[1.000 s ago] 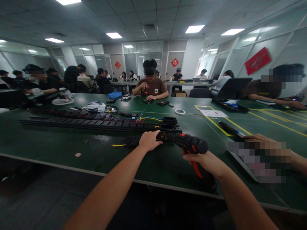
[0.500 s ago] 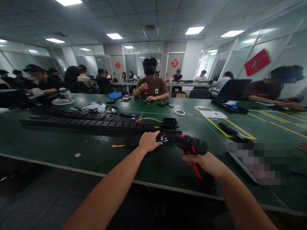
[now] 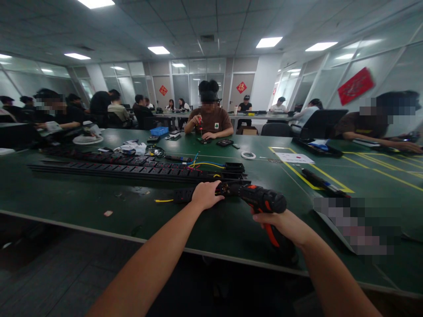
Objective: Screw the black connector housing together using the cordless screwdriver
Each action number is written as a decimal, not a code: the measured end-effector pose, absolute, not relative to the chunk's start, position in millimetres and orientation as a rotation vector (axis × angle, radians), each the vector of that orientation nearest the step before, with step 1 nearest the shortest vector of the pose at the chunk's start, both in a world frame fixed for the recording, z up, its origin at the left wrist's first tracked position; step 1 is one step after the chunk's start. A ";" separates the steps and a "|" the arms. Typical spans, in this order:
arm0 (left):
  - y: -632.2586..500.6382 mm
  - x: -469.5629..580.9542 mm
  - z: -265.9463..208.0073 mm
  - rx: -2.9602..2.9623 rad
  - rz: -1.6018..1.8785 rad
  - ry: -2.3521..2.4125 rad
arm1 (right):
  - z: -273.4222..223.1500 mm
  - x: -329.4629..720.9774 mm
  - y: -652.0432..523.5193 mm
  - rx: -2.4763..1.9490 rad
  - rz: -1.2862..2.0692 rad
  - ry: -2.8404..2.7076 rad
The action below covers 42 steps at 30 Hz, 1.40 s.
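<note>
My right hand [image 3: 287, 225] grips the handle of a black and orange electric screwdriver [image 3: 261, 200], whose nose points left at a short black socket module [image 3: 183, 194] on the green table [image 3: 82, 200]. My left hand [image 3: 206, 194] is closed over the right end of that module, holding it down where the driver tip meets it. A yellow wire [image 3: 163, 200] sticks out of the module's left side. Behind it lie long black power strips [image 3: 125, 169] with coloured wires [image 3: 205, 164] at their right end.
A person [image 3: 209, 119] sits across the table working with a red tool. More people sit at the left and right. A white tape roll [image 3: 247, 154], a white sheet [image 3: 294, 157], a blue bin [image 3: 158, 130] and yellow floor-style lines [image 3: 297, 171] mark the table.
A co-worker's hand at the right edge has pulled away out of sight. The light at the driver's tip, lit half a second ago, is off. My hands have barely shifted.
</note>
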<state>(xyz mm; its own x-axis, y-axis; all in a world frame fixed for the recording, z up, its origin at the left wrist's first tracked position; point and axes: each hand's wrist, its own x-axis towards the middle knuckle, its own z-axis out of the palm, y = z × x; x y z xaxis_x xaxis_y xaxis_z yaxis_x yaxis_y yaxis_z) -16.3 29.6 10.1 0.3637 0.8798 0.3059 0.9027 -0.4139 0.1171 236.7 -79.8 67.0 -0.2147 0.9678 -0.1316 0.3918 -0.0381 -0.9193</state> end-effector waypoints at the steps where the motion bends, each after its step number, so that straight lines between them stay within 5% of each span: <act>1: 29.5 -16.2 10.0 -2.536 -0.502 -1.660 | 67.1 236.5 -80.0 -1.443 1.240 -1.647; 42: 31.0 -17.1 8.3 -2.539 -0.514 -1.670 | 74.5 232.5 -81.8 -1.439 1.218 -1.752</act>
<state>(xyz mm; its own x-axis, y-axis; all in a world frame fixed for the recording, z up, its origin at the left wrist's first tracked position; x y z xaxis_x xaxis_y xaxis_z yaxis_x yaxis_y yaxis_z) -17.1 31.0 8.3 0.3580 0.8820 0.3066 0.9017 -0.4118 0.1318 232.5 -81.8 74.5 -0.2667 0.9561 -0.1214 0.4470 0.0111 -0.8945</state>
